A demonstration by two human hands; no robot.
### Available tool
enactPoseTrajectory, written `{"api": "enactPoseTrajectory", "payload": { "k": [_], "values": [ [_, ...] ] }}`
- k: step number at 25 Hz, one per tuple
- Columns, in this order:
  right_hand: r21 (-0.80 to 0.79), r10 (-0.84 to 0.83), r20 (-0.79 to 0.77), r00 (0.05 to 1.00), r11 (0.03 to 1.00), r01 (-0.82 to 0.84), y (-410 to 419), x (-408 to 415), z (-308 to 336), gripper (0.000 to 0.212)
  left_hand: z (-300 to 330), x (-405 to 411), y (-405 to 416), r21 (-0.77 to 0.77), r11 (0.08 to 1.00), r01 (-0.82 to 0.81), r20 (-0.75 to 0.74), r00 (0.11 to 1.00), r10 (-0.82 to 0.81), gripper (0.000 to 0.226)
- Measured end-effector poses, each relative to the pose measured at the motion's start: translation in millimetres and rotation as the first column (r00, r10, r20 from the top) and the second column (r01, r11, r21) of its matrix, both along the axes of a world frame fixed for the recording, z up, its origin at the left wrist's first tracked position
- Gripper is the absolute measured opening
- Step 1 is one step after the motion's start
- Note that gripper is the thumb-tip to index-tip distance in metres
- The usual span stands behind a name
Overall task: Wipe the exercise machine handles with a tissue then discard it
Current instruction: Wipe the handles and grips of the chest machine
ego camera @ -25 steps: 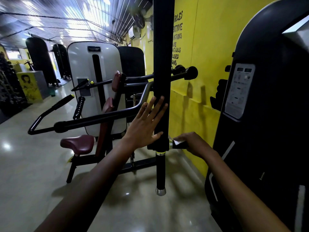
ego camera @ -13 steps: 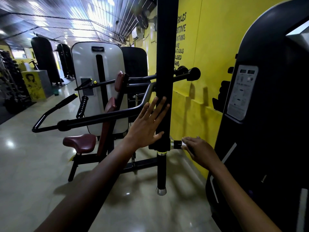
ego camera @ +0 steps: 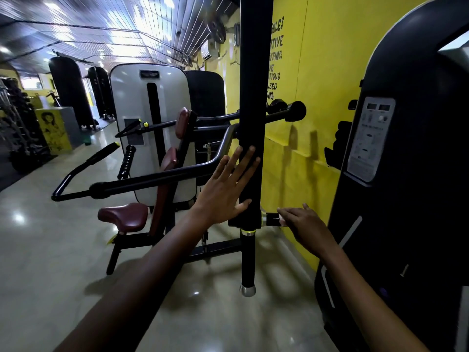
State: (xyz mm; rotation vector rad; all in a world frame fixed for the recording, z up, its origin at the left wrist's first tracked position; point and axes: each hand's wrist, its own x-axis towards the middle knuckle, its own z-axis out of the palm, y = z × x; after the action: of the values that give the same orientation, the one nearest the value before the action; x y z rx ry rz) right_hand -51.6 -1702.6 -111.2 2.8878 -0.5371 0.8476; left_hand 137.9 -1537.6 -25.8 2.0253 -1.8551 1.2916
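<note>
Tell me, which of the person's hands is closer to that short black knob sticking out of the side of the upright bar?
Right. The right hand touches the short black knob with its fingers. The left hand rests flat on the upright bar, higher up on its other side.

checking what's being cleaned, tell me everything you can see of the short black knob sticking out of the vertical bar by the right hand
The knob is a short black cylinder on a silvery collar, jutting sideways toward the yellow wall from the low end of the black vertical bar, above a yellow-green ring. It looks like hard plastic or rubber. The right hand touches its outer end, fingers fairly straight. No tissue is clearly visible there.
</note>
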Motion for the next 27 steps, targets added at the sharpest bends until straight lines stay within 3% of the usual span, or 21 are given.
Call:
{"api": "enactPoseTrajectory", "payload": {
  "k": [8,11,13,17,21,27],
  "values": [
    [0.158,-0.052,0.118,0.992,0.987,0.033,0,7,2,0.02,0,0,0,-0.002,1.0,-0.007,-0.013,1.0,0.007,0.092],
    [0.191,-0.036,0.083,0.996,0.981,0.019,24,27,9,0.026,0,-2,0,-0.004,1.0,0.004,-0.025,1.0,-0.004,0.093],
    [0.195,-0.006,0.02,1.0,0.981,0.002,34,36,9,0.042,0,-1,0,-0.004,1.0,0.005,-0.017,1.0,-0.005,0.093],
    [0.139,0.026,-0.037,0.999,0.99,-0.021,31,28,14,0.065,0,0,0,-0.005,1.0,0.001,0.001,1.0,-0.001,0.093],
    [0.036,-0.001,-0.022,1.0,0.999,0.002,22,11,18,0.051,0,-1,0,-0.01,1.0,0.011,-0.006,1.0,-0.011,0.093],
    [-0.075,-0.046,0.083,0.995,0.996,0.053,-1,-5,2,0.055,0,-1,-1,-0.011,0.999,0.032,-0.023,0.999,-0.033,0.094]
  ]
}}
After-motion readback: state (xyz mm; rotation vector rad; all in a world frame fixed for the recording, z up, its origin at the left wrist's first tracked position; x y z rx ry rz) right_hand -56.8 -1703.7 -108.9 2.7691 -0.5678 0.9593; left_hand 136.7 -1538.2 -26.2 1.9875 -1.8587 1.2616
